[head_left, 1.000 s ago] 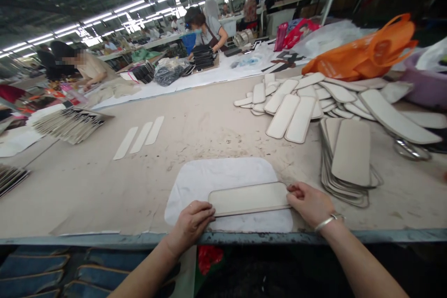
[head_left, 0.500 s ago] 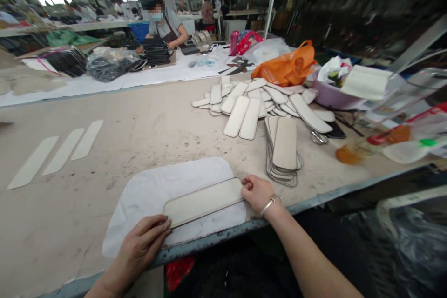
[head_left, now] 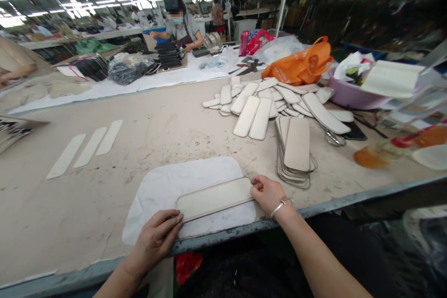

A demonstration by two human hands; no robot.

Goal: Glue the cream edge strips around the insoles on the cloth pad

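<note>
A long cream panel [head_left: 214, 200] with rounded corners and a darker edge lies over a white rounded sheet [head_left: 153, 191] at the table's front edge. The fingers of my left hand [head_left: 159, 235] are closed at its left end, the thumb hidden. My right hand [head_left: 268, 195], with a bracelet at the wrist, pinches its right end near the upper corner. Just beyond the right hand stands a stack of similar panels [head_left: 296, 144]. Farther back, a loose heap of cream panels [head_left: 249, 114] spreads across the table.
Three pale strips [head_left: 85, 146] lie at the left. Scissors [head_left: 334, 138], an orange bag [head_left: 300, 63], a lilac basin [head_left: 356, 95] and an amber-filled bottle [head_left: 372, 154] stand at the right. A masked person [head_left: 183, 28] works behind dark stacked pieces [head_left: 169, 56].
My view has turned left, so everything sits farther right. Another person's arm and a stack of pieces now show at the left edge. Both hands keep their hold on the panel.
</note>
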